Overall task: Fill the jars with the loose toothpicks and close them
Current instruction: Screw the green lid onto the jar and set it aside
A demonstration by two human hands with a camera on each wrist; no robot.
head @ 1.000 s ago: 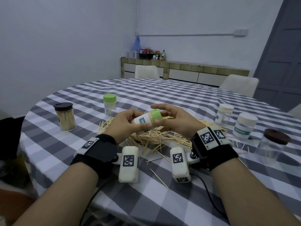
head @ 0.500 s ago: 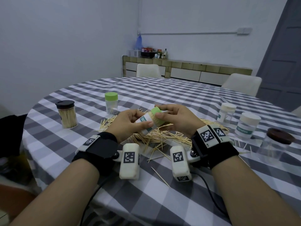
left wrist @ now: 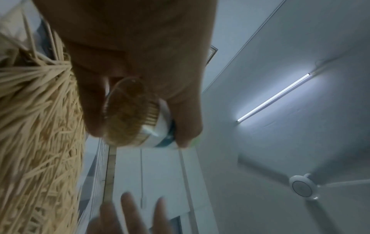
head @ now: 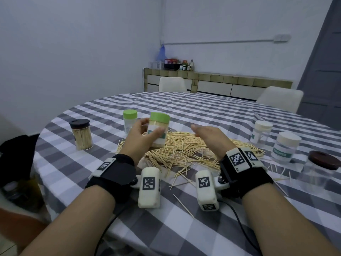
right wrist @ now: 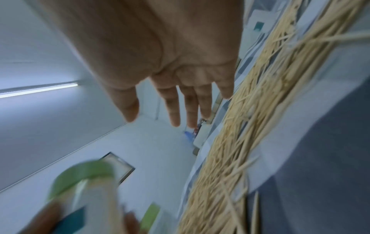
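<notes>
On the table [head: 184, 228] nearest the person, a few stray toothpicks lie on the checked cloth, and just beyond them spreads the toothpick pile [head: 184, 148]. Above the pile's left part, the left hand [head: 138, 139] holds a full jar [head: 157, 132] upright, thumb and fingers [left wrist: 188, 120] wrapped round its labelled body; its green lid [head: 159, 117] is on. From the left wrist view the jar's clear base shows packed toothpick ends. The right hand [head: 208, 137] hangs above the pile, apart from the jar, its fingers [right wrist: 174, 109] straight, relaxed and holding nothing. To the right stand a brown-lidded jar [head: 317, 172] and, farther back, two white-lidded jars [head: 286, 146] [head: 261, 133]. To the left stands a black-lidded jar [head: 81, 134] full of toothpicks. Just behind the held jar is a small green-capped jar [head: 130, 120]. Past the table are two pale chairs [head: 172, 85] and a low sideboard [head: 221, 84] against the wall.
</notes>
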